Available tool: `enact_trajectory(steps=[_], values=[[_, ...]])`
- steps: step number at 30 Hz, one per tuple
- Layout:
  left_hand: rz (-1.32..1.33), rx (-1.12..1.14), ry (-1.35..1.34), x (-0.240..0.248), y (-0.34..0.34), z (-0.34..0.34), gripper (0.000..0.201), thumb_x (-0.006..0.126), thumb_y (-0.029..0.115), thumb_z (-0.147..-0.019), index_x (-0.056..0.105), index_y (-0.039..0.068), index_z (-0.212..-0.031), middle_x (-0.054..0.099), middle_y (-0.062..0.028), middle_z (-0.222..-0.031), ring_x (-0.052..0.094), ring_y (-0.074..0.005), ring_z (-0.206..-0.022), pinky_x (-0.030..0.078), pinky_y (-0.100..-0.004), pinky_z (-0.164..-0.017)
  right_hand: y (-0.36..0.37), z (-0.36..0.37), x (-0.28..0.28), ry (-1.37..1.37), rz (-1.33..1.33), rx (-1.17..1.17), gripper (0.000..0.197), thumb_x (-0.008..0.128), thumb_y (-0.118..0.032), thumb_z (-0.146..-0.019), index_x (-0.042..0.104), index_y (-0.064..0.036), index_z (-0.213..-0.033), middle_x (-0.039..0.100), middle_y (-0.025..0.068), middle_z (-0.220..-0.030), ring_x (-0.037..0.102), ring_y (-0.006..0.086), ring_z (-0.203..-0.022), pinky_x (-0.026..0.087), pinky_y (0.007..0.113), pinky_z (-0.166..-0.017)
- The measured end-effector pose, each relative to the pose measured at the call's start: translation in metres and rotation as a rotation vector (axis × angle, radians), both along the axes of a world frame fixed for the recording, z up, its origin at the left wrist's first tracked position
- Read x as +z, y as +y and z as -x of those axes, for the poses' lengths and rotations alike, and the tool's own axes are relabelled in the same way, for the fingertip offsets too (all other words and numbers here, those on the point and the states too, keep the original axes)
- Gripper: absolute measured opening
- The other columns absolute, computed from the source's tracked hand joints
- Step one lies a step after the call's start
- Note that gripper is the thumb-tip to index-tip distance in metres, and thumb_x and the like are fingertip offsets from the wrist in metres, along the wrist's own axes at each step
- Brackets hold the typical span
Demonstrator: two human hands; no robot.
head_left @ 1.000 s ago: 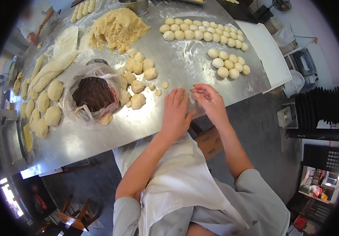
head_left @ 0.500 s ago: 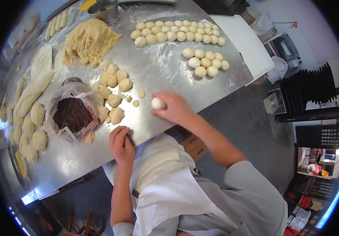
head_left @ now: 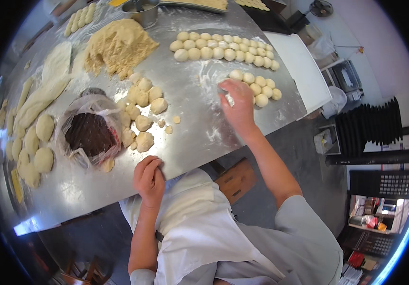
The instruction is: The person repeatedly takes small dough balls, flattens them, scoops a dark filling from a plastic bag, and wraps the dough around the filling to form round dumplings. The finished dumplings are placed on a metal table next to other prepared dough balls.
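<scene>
Several round dough balls [head_left: 266, 90] just beside right hand [head_left: 239, 107], to its right

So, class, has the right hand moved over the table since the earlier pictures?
Yes: judged against the table, the right hand has gone farther in from the near edge, to the small ball group.

Bakery; dough balls [head_left: 218, 52]; steel table [head_left: 185, 142]

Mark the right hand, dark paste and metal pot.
Right hand [head_left: 239, 104]: head view, back of the hand.
Dark paste [head_left: 90, 135]: head view, middle of its surface.
Metal pot [head_left: 144, 19]: head view, outer wall.
</scene>
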State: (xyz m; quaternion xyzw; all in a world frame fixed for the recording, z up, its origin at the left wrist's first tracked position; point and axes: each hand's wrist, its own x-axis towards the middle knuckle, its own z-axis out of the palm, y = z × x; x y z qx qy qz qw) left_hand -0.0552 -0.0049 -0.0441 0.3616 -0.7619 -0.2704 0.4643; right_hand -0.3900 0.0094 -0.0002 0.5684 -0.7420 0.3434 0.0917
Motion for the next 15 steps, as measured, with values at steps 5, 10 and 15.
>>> enact_trajectory(steps=[5,10,15], values=[[0.018,-0.016,0.013,0.001,0.002,-0.003,0.026,0.063,-0.016,-0.078,0.073,-0.001,-0.096,0.072,-0.016,-0.101,0.07,-0.0319,-0.086,0.057,-0.0372,-0.075,-0.06,-0.073,0.003,-0.485,-0.272,0.263,0.039,0.077,-0.02,-0.092,0.069,-0.0042,-0.127,0.073,0.0152,-0.101,0.07,0.0225,-0.087,0.055,0.033,-0.077],[0.02,-0.035,0.051,0.0,0.0,-0.001,0.025,0.064,-0.016,-0.077,0.073,-0.001,-0.096,0.072,-0.017,-0.101,0.07,-0.0328,-0.086,0.057,-0.0373,-0.076,-0.134,-0.091,-0.031,-0.304,-0.195,0.253,0.042,0.08,-0.027,-0.086,0.07,-0.0007,-0.117,0.069,0.0217,-0.105,0.069,0.0357,-0.094,0.055,0.044,-0.086],[-0.091,-0.018,0.145,0.01,0.004,0.001,0.024,0.058,-0.018,-0.086,0.073,-0.003,-0.095,0.072,-0.0153,-0.101,0.07,-0.0255,-0.088,0.056,-0.0333,-0.075,-0.133,-0.11,-0.01,-0.45,-0.28,0.25,0.039,0.079,-0.018,-0.084,0.06,-0.0012,-0.113,0.069,0.019,-0.105,0.067,0.0398,-0.094,0.054,0.044,-0.087]])
